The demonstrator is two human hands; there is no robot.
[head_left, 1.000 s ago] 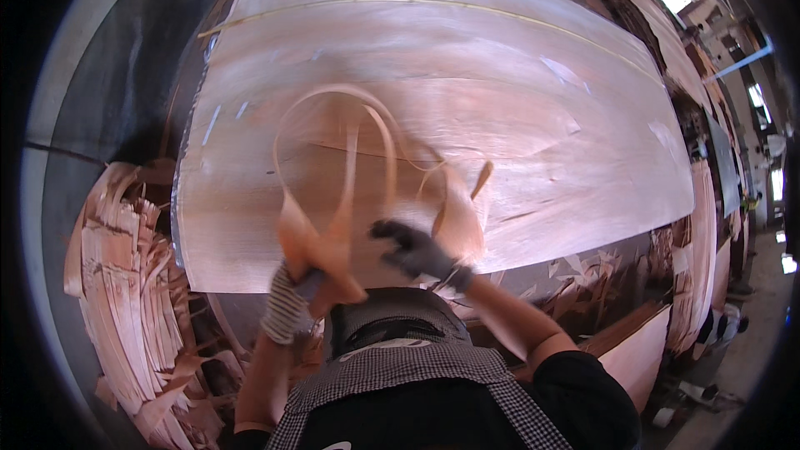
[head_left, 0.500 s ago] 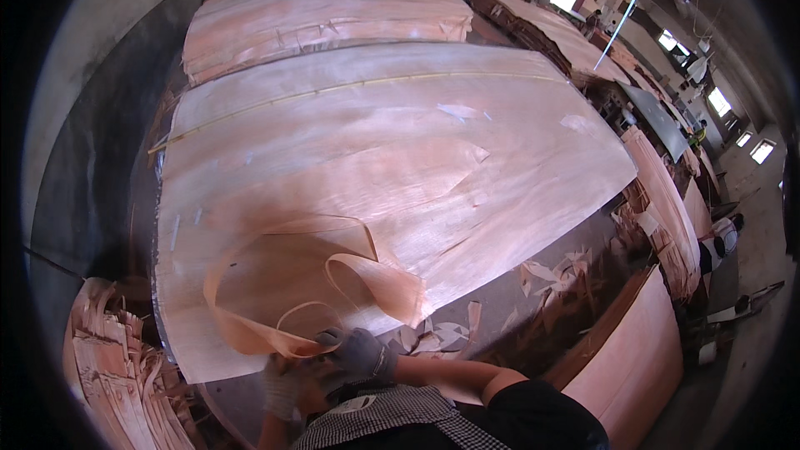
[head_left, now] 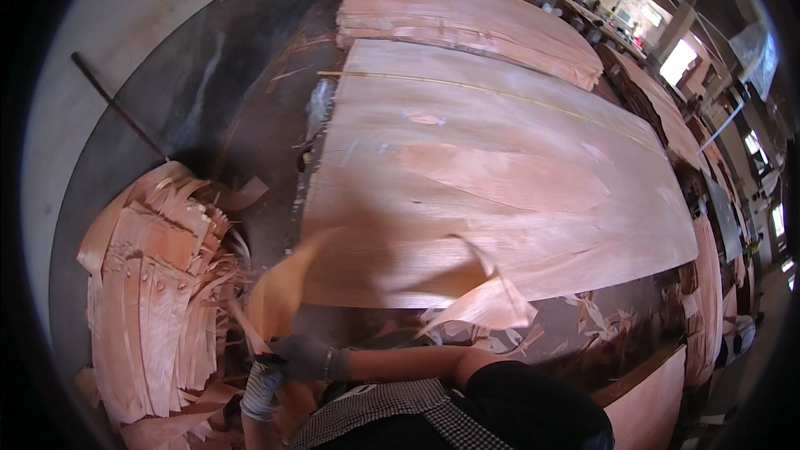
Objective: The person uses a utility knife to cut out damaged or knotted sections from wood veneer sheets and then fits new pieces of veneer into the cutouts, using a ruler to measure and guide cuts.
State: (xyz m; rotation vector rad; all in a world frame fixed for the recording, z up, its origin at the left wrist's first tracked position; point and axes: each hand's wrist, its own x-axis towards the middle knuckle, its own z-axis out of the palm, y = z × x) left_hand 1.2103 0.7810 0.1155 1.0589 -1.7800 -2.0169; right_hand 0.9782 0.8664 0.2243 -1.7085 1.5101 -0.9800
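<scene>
A long, curled strip of wood veneer [head_left: 284,290] rises from my hands, and its far end bends over the near edge of a big pale veneer sheet [head_left: 500,225]. My right hand [head_left: 307,358], in a dark grey glove, is closed on the strip's lower end. Just beside it my left hand [head_left: 259,392], in a whitish knitted glove, is also closed at the strip. Its fingers are partly hidden behind the right hand. Both hands are low in front of my body, close to a bundle of narrow veneer strips [head_left: 154,283] on the left.
A yellow measuring stick [head_left: 467,84] lies across the far part of the sheet. Beyond stands another veneer stack [head_left: 467,8]. Veneer scraps [head_left: 587,317] litter the floor at the right. A dark rod [head_left: 121,104] leans by the left wall.
The view has turned left, bringing the strip bundle further in. Both hands have moved the looped veneer strip off the sheet's near middle toward the left, and its loops have opened out.
</scene>
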